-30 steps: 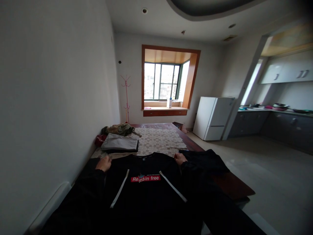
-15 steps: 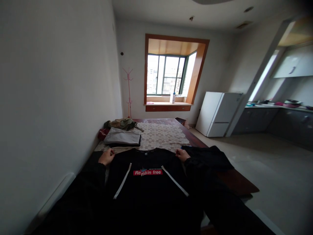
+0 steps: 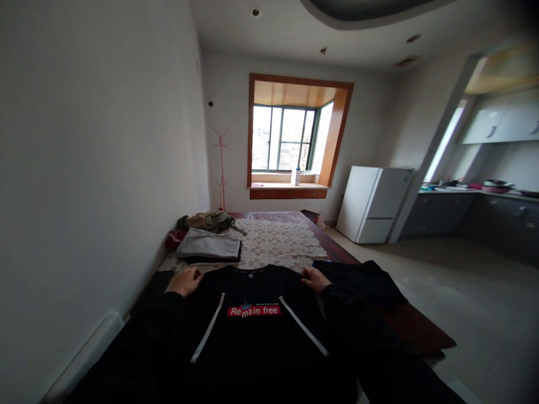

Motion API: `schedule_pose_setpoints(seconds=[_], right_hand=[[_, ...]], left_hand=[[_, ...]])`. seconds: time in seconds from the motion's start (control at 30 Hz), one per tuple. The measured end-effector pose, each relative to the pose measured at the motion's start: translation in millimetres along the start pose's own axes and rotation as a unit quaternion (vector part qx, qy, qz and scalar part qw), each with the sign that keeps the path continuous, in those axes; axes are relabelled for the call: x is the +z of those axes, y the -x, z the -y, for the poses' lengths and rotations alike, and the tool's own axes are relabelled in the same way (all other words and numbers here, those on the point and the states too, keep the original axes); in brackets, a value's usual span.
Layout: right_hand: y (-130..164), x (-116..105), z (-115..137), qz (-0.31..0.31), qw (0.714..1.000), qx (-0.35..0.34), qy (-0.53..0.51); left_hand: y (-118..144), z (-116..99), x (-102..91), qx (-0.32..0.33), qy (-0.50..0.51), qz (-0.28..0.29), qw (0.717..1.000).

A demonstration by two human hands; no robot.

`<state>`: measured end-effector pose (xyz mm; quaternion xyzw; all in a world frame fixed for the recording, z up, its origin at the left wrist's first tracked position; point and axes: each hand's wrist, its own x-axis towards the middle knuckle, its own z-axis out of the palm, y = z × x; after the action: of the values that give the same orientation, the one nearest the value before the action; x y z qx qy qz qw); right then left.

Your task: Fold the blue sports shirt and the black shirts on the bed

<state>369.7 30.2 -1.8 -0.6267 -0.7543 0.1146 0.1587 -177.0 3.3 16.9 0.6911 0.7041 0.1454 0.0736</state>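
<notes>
A black sweatshirt (image 3: 252, 336) with white stripes and a red "Remain free" label lies spread flat, front up, on the table before me. My left hand (image 3: 185, 280) rests on its left shoulder, fingers loosely spread on the cloth. My right hand (image 3: 314, 278) presses on the right shoulder, near the sleeve that trails off to the right. Both of my arms are in dark sleeves.
A lace cloth (image 3: 278, 241) covers the dark wooden table (image 3: 412, 331). Folded grey clothes (image 3: 208, 248) and an olive heap (image 3: 208, 221) lie at the far left by the wall. A white fridge (image 3: 373, 203), kitchen counter (image 3: 484, 216) and pink coat stand (image 3: 221, 168) stand beyond.
My fists, which pinched the shirt's shoulders, have loosened and now lie flatter on the cloth. The view tilted down and then back up.
</notes>
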Motion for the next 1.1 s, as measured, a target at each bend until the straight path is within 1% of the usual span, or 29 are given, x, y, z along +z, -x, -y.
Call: schedule_pose_setpoints(seconds=[0.13,0.3,0.4,0.47,0.53,0.63,0.7,0.77,0.83,0.93,1.1], right_hand=[[-1.1,-2.3,2.7,0.015,1.0,0.004,0.012],[0.4,-8.0,6.6,0.029,0.999,0.014,0.044],[-5.1,-10.1,18.4,0.032,0.997,0.016,0.066],[-13.3,-7.9,34.1,0.033,0.997,0.002,0.074],[-22.7,-0.8,54.7,0.04,0.996,-0.02,0.076],[-31.4,18.9,85.2,0.062,0.994,-0.041,0.078],[-31.7,34.2,98.3,0.088,0.992,-0.038,0.083],[-28.9,47.1,103.7,0.105,0.99,-0.03,0.087],[-25.6,55.1,103.8,0.101,0.991,-0.029,0.086],[-22.4,58.2,101.7,0.085,0.993,-0.035,0.08],[-21.0,56.9,102.0,0.06,0.994,-0.047,0.08]], left_hand=[[-7.0,0.1,1.6,-0.006,-0.013,0.01,1.0],[-2.0,-1.3,0.1,-0.017,-0.036,-0.001,0.999],[0.8,-9.1,0.6,-0.008,-0.045,-0.006,0.999],[-0.8,-18.9,2.2,0.005,-0.05,-0.005,0.999],[-4.4,-32.8,5.2,0.018,-0.054,-0.002,0.998],[-8.5,-57.7,13.8,0.035,-0.055,-0.003,0.998],[-7.7,-72.4,22.6,0.05,-0.049,-0.005,0.998],[-3.8,-81.8,33.1,0.07,-0.041,-0.008,0.997],[1.3,-85.0,43.3,0.087,-0.036,-0.014,0.995],[6.6,-83.0,52.0,0.1,-0.035,-0.03,0.994],[5.0,-80.2,50.2,0.113,0.005,-0.086,0.99]])
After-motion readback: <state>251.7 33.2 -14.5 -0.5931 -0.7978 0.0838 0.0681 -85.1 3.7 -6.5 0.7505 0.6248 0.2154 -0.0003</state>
